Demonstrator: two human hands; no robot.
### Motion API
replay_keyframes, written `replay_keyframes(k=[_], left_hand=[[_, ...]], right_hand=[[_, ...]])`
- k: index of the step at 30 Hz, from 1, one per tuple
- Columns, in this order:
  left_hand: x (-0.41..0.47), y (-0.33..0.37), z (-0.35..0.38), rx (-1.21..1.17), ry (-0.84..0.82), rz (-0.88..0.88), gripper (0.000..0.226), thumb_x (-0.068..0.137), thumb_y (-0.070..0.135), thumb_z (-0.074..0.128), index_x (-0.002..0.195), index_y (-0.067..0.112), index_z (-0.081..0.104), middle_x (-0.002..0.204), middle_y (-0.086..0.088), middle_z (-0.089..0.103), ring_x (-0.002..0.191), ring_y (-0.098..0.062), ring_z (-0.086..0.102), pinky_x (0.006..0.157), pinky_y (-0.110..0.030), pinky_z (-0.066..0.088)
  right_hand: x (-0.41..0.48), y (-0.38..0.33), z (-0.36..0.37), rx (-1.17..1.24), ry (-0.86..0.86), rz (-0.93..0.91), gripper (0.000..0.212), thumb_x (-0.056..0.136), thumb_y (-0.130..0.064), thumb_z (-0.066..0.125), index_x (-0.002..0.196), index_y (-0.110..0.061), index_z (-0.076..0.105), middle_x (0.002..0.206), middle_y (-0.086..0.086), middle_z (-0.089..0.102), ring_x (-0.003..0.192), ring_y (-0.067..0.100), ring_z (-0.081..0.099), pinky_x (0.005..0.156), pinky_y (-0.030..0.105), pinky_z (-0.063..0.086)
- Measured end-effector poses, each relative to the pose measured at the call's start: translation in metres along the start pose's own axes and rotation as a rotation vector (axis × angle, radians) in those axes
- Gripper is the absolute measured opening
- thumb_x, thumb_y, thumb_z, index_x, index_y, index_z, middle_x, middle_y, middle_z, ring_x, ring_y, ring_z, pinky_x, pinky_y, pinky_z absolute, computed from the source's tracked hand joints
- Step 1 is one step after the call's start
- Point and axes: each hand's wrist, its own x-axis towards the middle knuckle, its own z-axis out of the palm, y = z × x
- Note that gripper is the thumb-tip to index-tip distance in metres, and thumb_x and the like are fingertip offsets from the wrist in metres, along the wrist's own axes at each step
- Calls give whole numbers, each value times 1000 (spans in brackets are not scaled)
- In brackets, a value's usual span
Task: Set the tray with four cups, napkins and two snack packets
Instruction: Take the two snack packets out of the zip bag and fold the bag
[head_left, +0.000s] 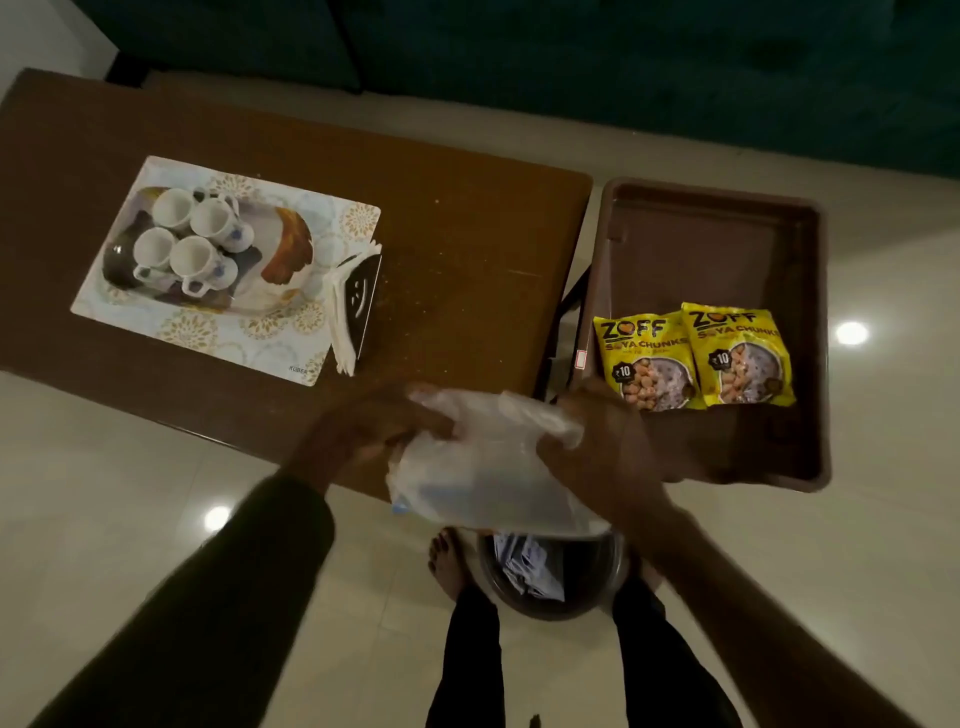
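Sofa upholstery (571, 62), dark green, spans the top of the frame. Below it, a brown table (467, 234) runs from the left edge to right of centre. A brown plastic crate (727, 234) stands just beside the table's right end. At lower centre, a round bowl (550, 577) with crumpled contents sits on the floor beside a bare foot (447, 566).

Obstruction: a clear plastic bag (483, 467) at centre covers the table's near edge. The left hand (363, 431) grips the bag's upper left. The right hand (602, 447) grips its upper right, fingers curled into the film, and overlaps the crate's near left corner. Both hands are blurred.

Task items: the tray (288, 249), rounded with a brown leaf print, lies on a patterned placemat (171, 332) at the left of the frame. On its left half the four cups (193, 257), white with blue marks, stand upright in a tight cluster. White napkins (340, 322) stand in a dark holder (366, 296) at the placemat's right edge, off the tray. Two yellow snack packets (649, 358) lie side by side in the crate, well apart from the tray.
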Motion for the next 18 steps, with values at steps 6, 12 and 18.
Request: replay_keyframes(k=[6,12,18], left_hand=[[51,-25,114,136,-142,-210,44,91,21,64,132,9,52,128,-14,60,116,-31,59,96,-37,50],[81,-72,223,471,96,-128,56,97,23,48,148,11,27,146,-15,44,132,-31,45,106,-38,38],[121,-146,236,394,341,-128,68,97,30,52,153,18,15,159,-8,27,145,-25,29,117,-39,31]], right_hand=[[-87,70,51,73,84,484,22,83,-2,59,85,-24,61,73,-17,58,74,-4,58,71,-4,37],[-125,128,68,-14,2,820,23,90,-16,53,108,-7,64,131,15,58,125,36,50,107,50,37],[-107,171,132,-17,102,865,26,80,-15,73,98,4,68,107,22,64,104,36,58,73,12,20]])
